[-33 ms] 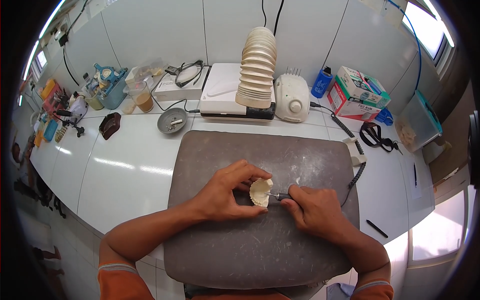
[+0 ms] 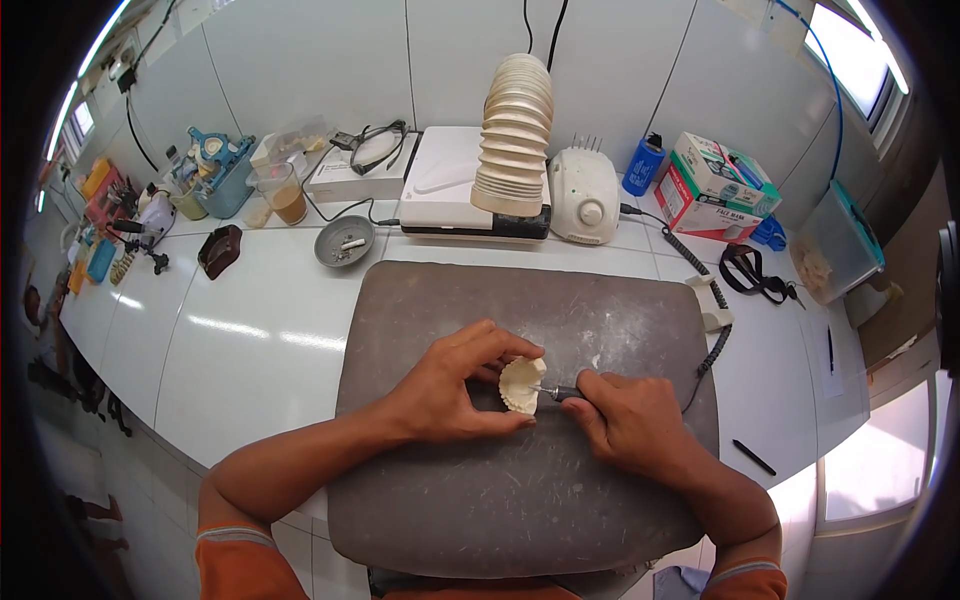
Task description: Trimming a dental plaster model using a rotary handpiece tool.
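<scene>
Over the grey-brown work pad (image 2: 520,510), my left hand (image 2: 450,385) is closed around a cream dental cast (image 2: 514,378), thumb at its near edge and fingers at its far edge. The cast's row of teeth faces left and its hollow inner side shows. My right hand (image 2: 640,422) grips a dark rotary handpiece (image 2: 566,393) like a pen. The handpiece's thin metal bur points left and reaches the inner face of the cast; whether it touches I cannot tell for sure.
Behind the pad stand a ribbed cream hose (image 2: 515,140) and a white control unit (image 2: 585,205), whose coiled cord (image 2: 712,355) runs down the right side. A grey bowl (image 2: 330,250), a cup of brown liquid (image 2: 290,207), stacked boxes (image 2: 700,205) and a black pen (image 2: 754,457) lie around.
</scene>
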`<state>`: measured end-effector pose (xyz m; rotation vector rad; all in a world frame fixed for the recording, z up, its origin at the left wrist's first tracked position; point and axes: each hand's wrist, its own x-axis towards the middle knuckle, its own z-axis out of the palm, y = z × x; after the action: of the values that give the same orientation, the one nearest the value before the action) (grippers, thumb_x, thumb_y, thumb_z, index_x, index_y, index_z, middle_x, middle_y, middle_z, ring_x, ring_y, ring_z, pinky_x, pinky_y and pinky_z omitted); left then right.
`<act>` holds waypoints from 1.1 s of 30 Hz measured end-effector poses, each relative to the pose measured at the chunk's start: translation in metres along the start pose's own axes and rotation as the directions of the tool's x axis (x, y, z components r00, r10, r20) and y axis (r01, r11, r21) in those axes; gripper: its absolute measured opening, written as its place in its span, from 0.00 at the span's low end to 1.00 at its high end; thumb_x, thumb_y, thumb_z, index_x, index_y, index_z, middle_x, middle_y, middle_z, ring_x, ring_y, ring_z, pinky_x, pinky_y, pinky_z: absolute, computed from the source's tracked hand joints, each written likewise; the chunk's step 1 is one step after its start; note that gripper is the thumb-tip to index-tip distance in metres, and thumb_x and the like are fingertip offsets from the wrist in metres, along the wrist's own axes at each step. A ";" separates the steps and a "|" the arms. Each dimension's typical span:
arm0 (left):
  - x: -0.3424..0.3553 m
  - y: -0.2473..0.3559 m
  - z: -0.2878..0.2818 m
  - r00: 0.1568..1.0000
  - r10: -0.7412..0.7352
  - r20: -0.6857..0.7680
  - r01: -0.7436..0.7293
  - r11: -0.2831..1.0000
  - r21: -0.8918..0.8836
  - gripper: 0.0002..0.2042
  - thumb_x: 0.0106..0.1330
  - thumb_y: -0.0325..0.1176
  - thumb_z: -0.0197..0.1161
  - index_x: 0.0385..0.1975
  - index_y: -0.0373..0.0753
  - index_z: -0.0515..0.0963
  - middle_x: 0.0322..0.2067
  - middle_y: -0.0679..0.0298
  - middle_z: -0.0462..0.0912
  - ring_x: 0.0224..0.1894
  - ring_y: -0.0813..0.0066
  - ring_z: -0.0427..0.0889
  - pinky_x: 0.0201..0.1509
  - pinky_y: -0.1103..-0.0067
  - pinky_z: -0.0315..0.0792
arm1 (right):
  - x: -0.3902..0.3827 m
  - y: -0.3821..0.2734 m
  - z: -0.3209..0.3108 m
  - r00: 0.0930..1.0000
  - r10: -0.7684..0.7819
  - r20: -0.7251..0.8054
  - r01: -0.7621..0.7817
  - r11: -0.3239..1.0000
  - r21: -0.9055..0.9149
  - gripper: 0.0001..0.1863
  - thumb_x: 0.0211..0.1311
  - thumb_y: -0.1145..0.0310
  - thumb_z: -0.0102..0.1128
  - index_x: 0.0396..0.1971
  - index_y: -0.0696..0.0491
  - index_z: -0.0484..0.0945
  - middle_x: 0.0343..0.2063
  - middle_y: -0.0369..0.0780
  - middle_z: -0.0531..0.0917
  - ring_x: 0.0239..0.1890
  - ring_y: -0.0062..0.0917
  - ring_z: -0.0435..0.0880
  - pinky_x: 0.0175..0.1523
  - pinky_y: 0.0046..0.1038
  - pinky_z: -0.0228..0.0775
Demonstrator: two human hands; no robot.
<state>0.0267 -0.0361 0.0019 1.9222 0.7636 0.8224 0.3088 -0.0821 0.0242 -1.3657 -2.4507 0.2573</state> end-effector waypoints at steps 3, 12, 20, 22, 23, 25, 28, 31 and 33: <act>0.000 0.001 -0.001 1.000 -0.002 0.011 0.002 1.000 0.007 0.35 0.57 0.33 0.88 0.67 0.42 0.83 0.52 0.59 0.82 0.57 0.66 0.87 0.63 0.69 0.89 | 0.000 0.000 -0.001 1.000 0.007 0.022 -0.006 1.000 -0.021 0.21 0.81 0.48 0.63 0.34 0.50 0.78 0.24 0.40 0.84 0.23 0.43 0.87 0.27 0.45 0.73; 0.000 0.000 -0.001 1.000 0.015 -0.001 -0.015 0.999 0.031 0.35 0.57 0.34 0.88 0.67 0.43 0.83 0.51 0.58 0.81 0.55 0.66 0.87 0.62 0.69 0.89 | 0.000 -0.001 -0.002 1.000 0.013 0.025 -0.012 1.000 -0.006 0.21 0.82 0.49 0.62 0.34 0.51 0.78 0.24 0.41 0.84 0.23 0.43 0.87 0.27 0.45 0.73; 0.000 0.001 -0.002 1.000 0.001 0.002 -0.001 1.000 0.028 0.33 0.59 0.37 0.87 0.66 0.44 0.84 0.52 0.60 0.81 0.56 0.64 0.88 0.62 0.68 0.88 | 0.000 0.000 -0.001 1.000 0.002 0.006 -0.002 1.000 0.005 0.21 0.82 0.49 0.62 0.34 0.51 0.78 0.24 0.41 0.84 0.22 0.44 0.86 0.27 0.45 0.74; 0.000 0.001 -0.001 1.000 -0.001 0.003 0.001 1.000 0.029 0.33 0.59 0.37 0.87 0.66 0.44 0.84 0.52 0.60 0.81 0.57 0.64 0.88 0.62 0.68 0.88 | 0.000 0.000 -0.001 1.000 -0.003 0.012 0.003 1.000 0.002 0.21 0.82 0.49 0.62 0.34 0.51 0.78 0.24 0.41 0.84 0.22 0.44 0.86 0.27 0.45 0.74; 0.000 0.001 -0.002 1.000 -0.002 0.002 0.002 1.000 0.029 0.33 0.59 0.37 0.87 0.66 0.44 0.84 0.52 0.60 0.81 0.57 0.64 0.88 0.62 0.68 0.88 | 0.000 0.000 -0.001 1.000 -0.006 0.010 0.006 1.000 0.000 0.21 0.82 0.49 0.62 0.34 0.51 0.78 0.24 0.41 0.84 0.22 0.43 0.86 0.27 0.45 0.74; 0.000 0.001 -0.002 1.000 -0.002 0.006 0.002 1.000 0.026 0.33 0.59 0.37 0.88 0.66 0.44 0.84 0.52 0.60 0.82 0.57 0.64 0.88 0.61 0.69 0.88 | 0.000 -0.001 -0.002 1.000 -0.008 0.008 0.008 1.000 -0.002 0.21 0.82 0.49 0.63 0.34 0.51 0.78 0.24 0.41 0.84 0.22 0.43 0.86 0.27 0.45 0.74; 0.000 -0.001 -0.001 1.000 0.001 -0.001 -0.001 1.000 0.022 0.33 0.59 0.37 0.87 0.66 0.45 0.84 0.52 0.60 0.81 0.56 0.64 0.88 0.61 0.69 0.88 | 0.001 -0.001 -0.003 1.000 -0.002 0.026 0.002 1.000 -0.003 0.20 0.82 0.50 0.62 0.34 0.51 0.77 0.24 0.41 0.84 0.23 0.44 0.86 0.28 0.45 0.74; -0.003 0.000 -0.001 0.999 0.029 0.017 -0.030 0.996 0.079 0.33 0.59 0.37 0.87 0.66 0.46 0.84 0.51 0.60 0.80 0.55 0.65 0.87 0.59 0.70 0.87 | 0.001 0.000 -0.003 0.999 0.036 0.004 -0.036 0.999 0.019 0.20 0.83 0.51 0.61 0.35 0.51 0.77 0.24 0.41 0.85 0.24 0.45 0.87 0.29 0.46 0.74; -0.003 0.002 -0.002 0.999 0.039 0.012 -0.040 0.994 0.101 0.33 0.59 0.36 0.86 0.66 0.46 0.83 0.51 0.61 0.79 0.54 0.65 0.86 0.57 0.71 0.86 | 0.001 0.002 -0.005 0.998 0.061 0.020 -0.062 0.996 0.066 0.20 0.84 0.51 0.60 0.36 0.52 0.76 0.26 0.42 0.86 0.26 0.46 0.88 0.30 0.47 0.74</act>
<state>0.0241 -0.0387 0.0039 2.0361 0.7762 0.8106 0.3121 -0.0799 0.0283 -1.4179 -2.3949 0.3642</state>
